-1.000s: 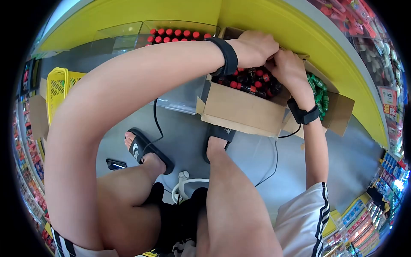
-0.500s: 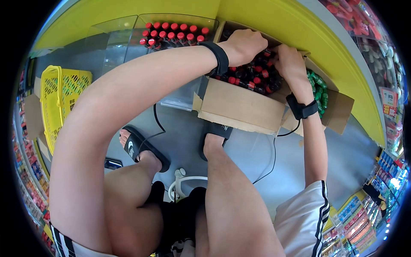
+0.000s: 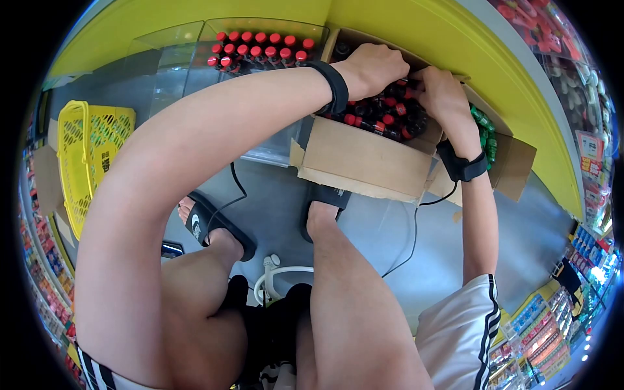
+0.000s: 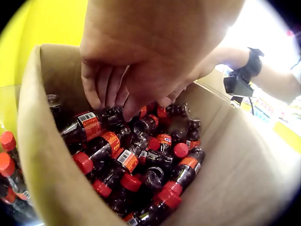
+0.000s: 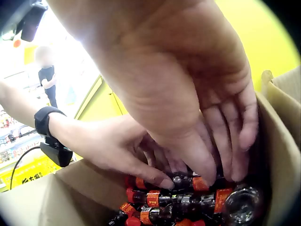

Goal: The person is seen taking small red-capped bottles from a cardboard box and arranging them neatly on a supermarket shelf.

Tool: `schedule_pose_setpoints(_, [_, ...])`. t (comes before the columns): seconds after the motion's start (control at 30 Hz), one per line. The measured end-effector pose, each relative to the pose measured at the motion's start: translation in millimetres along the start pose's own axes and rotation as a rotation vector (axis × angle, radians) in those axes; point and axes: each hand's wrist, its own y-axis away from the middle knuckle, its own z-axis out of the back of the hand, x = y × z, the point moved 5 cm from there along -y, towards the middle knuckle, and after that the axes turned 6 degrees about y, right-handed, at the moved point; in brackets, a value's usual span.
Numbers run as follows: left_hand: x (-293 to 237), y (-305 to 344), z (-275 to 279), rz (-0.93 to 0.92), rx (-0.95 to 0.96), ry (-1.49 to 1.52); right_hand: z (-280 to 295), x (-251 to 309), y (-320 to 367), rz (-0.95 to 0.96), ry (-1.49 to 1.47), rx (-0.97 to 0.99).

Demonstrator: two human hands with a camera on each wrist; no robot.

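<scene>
Small cola bottles (image 4: 162,160) with red caps and orange-red labels lie jumbled in a cardboard box (image 3: 370,153). My left hand (image 3: 376,68) reaches over the rim into the box. In the left wrist view its fingers (image 4: 110,87) point down, their tips right at the bottles by the back wall. My right hand (image 3: 445,94) comes in from the right side, its thumb and fingertips down among bottles (image 5: 221,200) beside the left hand. I cannot tell whether either hand pinches a bottle, since the fingertips are partly hidden.
A clear bin (image 3: 198,81) to the left holds upright red-capped bottles (image 3: 260,49) in rows. Green bottles (image 3: 489,133) fill the carton section at right. A yellow basket (image 3: 97,146) stands far left. Cables (image 3: 416,240) run from the wrist straps. A person (image 5: 47,77) stands in the background.
My hands, close together over the box a second ago, have drawn slightly apart, the left shifting left. Over the last half second they barely move; the head view shifts slightly.
</scene>
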Motion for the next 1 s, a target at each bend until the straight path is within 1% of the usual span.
schedule_pose_setpoints(0.17, [0.5, -2.9, -4.4, -0.010, -0.004, 0.005, -2.5, -2.7, -4.6, 0.040, 0.010, -0.002])
schedule_pose_setpoints(0.23, [1.6, -4.9, -6.7, -0.029, -0.014, 0.010, -0.2, 1.7, -5.7, -0.014, 0.025, 0.066])
schedule_pose_setpoints(0.27, [2.9, -4.0, -8.7, -0.029, -0.014, 0.011, 0.3, 2.6, -6.2, -0.014, 0.025, 0.066])
schedule_pose_setpoints(0.33, [0.2, 0.4, -6.0, -0.136, -0.118, 0.133, -1.3, 3.5, -8.0, -0.015, 0.069, 0.105])
schedule_pose_setpoints(0.37, [-0.4, -0.3, -7.4, -0.136, -0.119, 0.133, -2.3, 3.0, -8.4, -0.014, 0.070, 0.105])
schedule_pose_setpoints(0.43, [-4.5, 0.6, -11.3, -0.057, 0.033, 0.070, -3.0, 4.0, -8.5, 0.010, 0.087, 0.092])
schedule_pose_setpoints(0.47, [-6.6, 3.9, -9.2, -0.056, 0.031, 0.070, -3.6, 4.1, -8.3, 0.011, 0.088, 0.092])
schedule_pose_setpoints(0.53, [-9.8, 9.8, -7.9, -0.099, -0.043, 0.142, -0.1, 8.2, -5.6, 0.003, 0.106, 0.071])
schedule_pose_setpoints(0.57, [-10.1, 10.3, -8.2, -0.097, -0.044, 0.142, -3.1, 6.9, -6.6, 0.004, 0.106, 0.071])
schedule_pose_setpoints(0.63, [-9.1, 11.1, -7.7, -0.032, 0.006, 0.181, -7.2, 5.2, -9.0, 0.009, 0.171, 0.041])
schedule_pose_setpoints(0.77, [-14.1, 14.9, -6.9, -0.013, -0.031, 0.148, -3.6, 4.7, -6.4, 0.034, 0.186, -0.019])
schedule_pose_setpoints(0.83, [-13.5, 18.1, -3.0, -0.006, -0.061, 0.158, -5.7, 4.2, -8.1, 0.029, 0.155, 0.047])
schedule_pose_setpoints(0.87, [-13.0, 18.4, -1.4, -0.005, -0.061, 0.159, -5.6, 3.6, -6.3, 0.029, 0.156, 0.048])
schedule_pose_setpoints(0.93, [-10.9, 19.6, 2.5, 0.013, -0.045, 0.161, 3.3, 9.8, 0.7, 0.050, 0.122, -0.017])
schedule_pose_setpoints(1.0, [-7.7, 21.3, 4.8, 0.015, -0.029, 0.175, 2.4, 5.5, -2.2, 0.048, 0.089, -0.013])
